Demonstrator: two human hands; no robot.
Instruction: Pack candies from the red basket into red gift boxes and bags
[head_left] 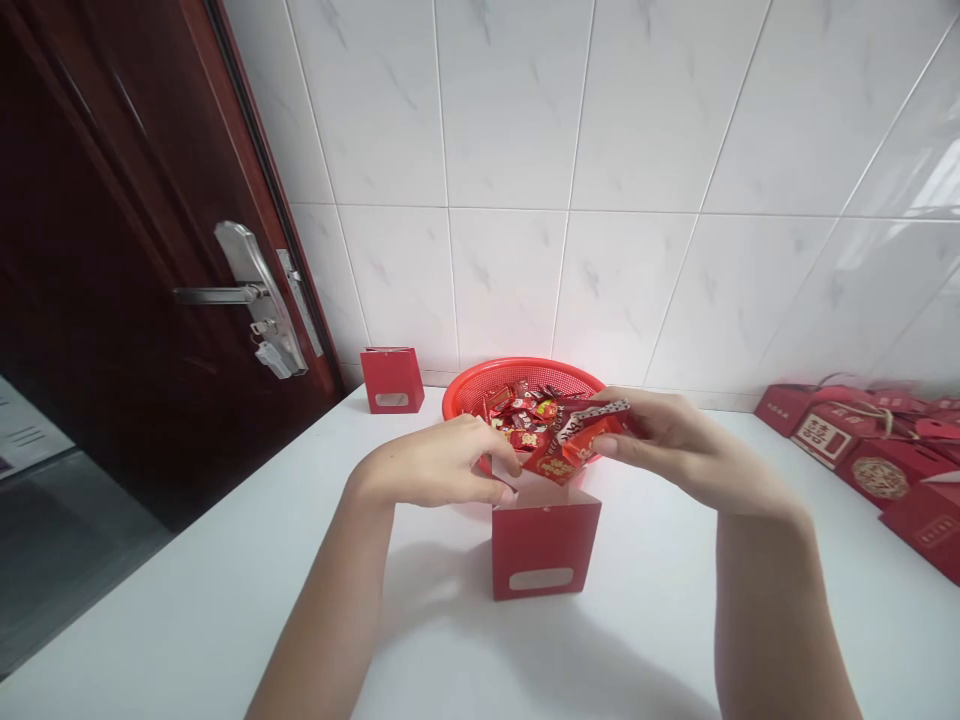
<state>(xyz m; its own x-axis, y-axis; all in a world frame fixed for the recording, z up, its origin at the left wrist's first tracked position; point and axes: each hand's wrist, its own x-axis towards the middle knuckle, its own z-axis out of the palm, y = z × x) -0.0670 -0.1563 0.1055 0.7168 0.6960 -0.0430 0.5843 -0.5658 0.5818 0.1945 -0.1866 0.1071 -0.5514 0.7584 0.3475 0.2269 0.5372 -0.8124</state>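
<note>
A red box (546, 548) with a small white window stands upright on the white table, its top open. My left hand (442, 462) pinches the box's upper left edge. Above the opening, my right hand (664, 440) holds several red candy packets (574, 440), tilted down toward the box. Just behind sits a red mesh basket (480, 378) with many small wrapped candies (525, 408) in it, partly covered by my hands and the packets.
Another red box (393, 380) stands at the back left, near the tiled wall. Several decorated red boxes (877, 455) are grouped at the right edge. A dark wooden door (150, 200) with a metal handle and keys is on the left.
</note>
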